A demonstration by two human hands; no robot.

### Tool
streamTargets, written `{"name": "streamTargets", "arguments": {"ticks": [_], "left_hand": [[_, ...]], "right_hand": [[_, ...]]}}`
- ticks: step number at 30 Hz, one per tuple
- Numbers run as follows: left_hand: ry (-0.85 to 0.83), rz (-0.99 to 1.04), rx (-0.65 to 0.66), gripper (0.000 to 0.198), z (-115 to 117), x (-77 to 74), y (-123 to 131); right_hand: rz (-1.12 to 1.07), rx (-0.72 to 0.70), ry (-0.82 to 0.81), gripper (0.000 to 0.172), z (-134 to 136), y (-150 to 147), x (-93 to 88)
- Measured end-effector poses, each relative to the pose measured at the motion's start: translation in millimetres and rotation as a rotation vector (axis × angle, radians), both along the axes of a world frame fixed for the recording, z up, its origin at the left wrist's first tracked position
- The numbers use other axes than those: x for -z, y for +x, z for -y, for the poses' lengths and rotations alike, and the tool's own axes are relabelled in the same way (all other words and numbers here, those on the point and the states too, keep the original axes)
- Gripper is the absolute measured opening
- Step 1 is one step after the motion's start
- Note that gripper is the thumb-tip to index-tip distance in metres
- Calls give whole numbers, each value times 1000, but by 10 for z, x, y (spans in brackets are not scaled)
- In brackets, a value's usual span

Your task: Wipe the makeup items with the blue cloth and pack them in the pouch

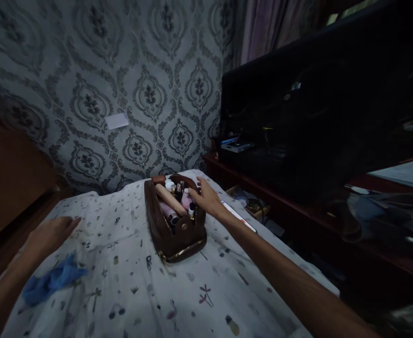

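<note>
A brown zip cosmetic bag (183, 246) stands unzipped on the bed, packed with several bottles and tubes. Among them are a long beige tube (171, 199), a pink bottle (186, 199) and a small white bottle with a black cap (191, 211). My right hand (208, 197) is at the bag's right rim, thumb and fingers apart beside the pink bottle; nothing shows in its grasp. Over the left side of the bed, my left hand (53, 232) holds nothing visible, its fingers partly stretched out to the right. Close below it lies a crumpled blue cloth (53, 280).
A patterned white sheet (121, 310) covers the bed. A phone (239, 217) with a lit screen lies right of the bag, behind my right forearm. A large black television (298, 117) stands on a dark red cabinet (234, 176) with an open drawer (252, 204).
</note>
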State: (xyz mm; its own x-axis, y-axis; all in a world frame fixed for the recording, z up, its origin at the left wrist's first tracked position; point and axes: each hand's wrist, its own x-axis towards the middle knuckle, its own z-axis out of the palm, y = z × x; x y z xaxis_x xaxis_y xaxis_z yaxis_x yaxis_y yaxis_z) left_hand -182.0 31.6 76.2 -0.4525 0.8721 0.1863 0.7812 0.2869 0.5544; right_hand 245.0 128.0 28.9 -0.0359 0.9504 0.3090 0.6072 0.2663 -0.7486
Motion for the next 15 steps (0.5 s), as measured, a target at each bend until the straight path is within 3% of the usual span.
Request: {"name": "streamTargets", "arguments": {"ticks": [3, 8, 11, 15], "left_hand": [[49, 165, 163, 38, -642, -5, 512], [68, 501, 279, 49, -1704, 321, 1271], [57, 684, 334, 51, -2071, 496, 1558], [83, 878, 420, 43, -2297, 604, 1682]], "right_hand": [[-112, -48, -55, 56, -21, -72, 66], [-28, -89, 14, 45, 114, -161, 10], [54, -138, 25, 47, 232, -181, -76], [59, -150, -3, 52, 308, -194, -163]]}}
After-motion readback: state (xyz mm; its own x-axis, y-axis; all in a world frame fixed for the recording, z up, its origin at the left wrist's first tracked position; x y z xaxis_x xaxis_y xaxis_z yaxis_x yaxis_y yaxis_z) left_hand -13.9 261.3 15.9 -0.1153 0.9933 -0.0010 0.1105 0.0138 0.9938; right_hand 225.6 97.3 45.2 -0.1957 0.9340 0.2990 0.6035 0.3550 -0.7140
